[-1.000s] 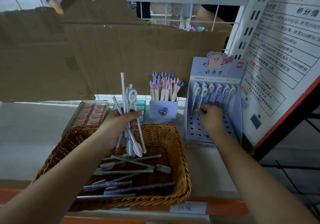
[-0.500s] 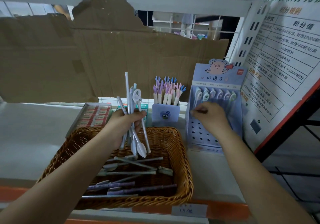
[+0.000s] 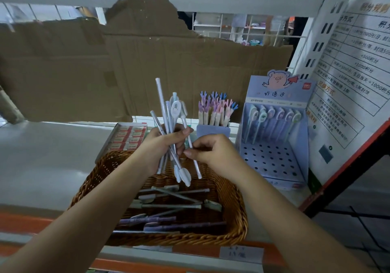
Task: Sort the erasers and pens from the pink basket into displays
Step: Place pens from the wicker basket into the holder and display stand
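Observation:
My left hand (image 3: 163, 144) grips a bundle of pale pens (image 3: 168, 122) upright above the wicker basket (image 3: 238, 215). Beside it, my right hand (image 3: 213, 151) pinches one white pen (image 3: 195, 163) of that bundle between thumb and fingertips. Several more pens (image 3: 168, 207) lie loose in the basket. The blue pen display (image 3: 272, 137) with a pig on its header stands to the right, with a row of pens in its top holes and open holes below. A flat box of erasers (image 3: 128, 137) lies behind the basket on the left.
A small blue cup of pastel antler-topped pens (image 3: 215, 114) stands between the eraser box and the display. Torn cardboard (image 3: 126, 65) lines the back of the shelf. A printed sign (image 3: 354, 78) leans at the right. A price label (image 3: 241, 253) sits on the shelf's front edge.
My right hand has left the blue display and come left to the bundle, where it now pinches a pen. My left hand has lifted the bundle slightly.

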